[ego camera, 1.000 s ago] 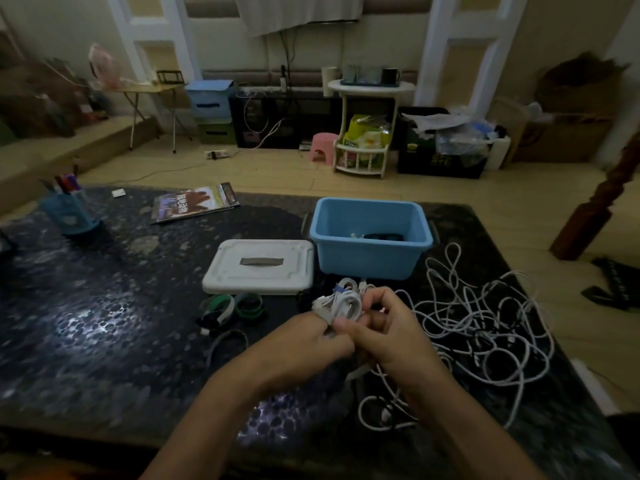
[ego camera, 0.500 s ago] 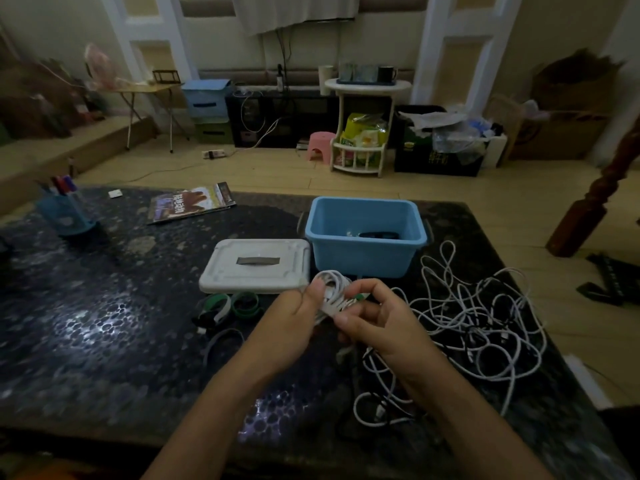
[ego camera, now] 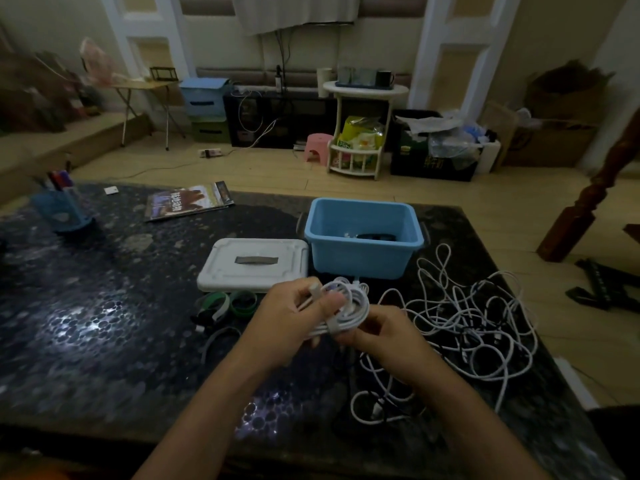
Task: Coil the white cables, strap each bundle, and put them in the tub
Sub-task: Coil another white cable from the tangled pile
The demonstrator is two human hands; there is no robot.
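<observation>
From the head camera, both hands meet over the near middle of the dark speckled bench (ego camera: 104, 323). The left hand (ego camera: 287, 320) has its fingers curled round a coiled bundle of white cable (ego camera: 346, 306), thumb laid over the top of the loops. The right hand (ego camera: 384, 341) comes in from the other side, its fingertips pinching the lower edge of the same bundle, where a pale strap (ego camera: 331, 328) crosses the strands. The bundle is held up off the bench, just in front of the blue tub (ego camera: 363, 258).

The tub stands open at the far middle of the bench, with something dark and a bit of white lying in its bottom; what exactly, hard to tell. Its white lid (ego camera: 254, 263) lies flat just to the left of it, touching or nearly so. Right of the hands a loose tangle of white cables (ego camera: 467, 313) sprawls across the bench, with one loop trailing down under the right wrist. Left of the hands lie green and dark strap rings (ego camera: 230, 303), near the lid's front edge.

Further off on the bench are a magazine (ego camera: 188, 204) and a blue pen cup (ego camera: 60, 211) at the far left
</observation>
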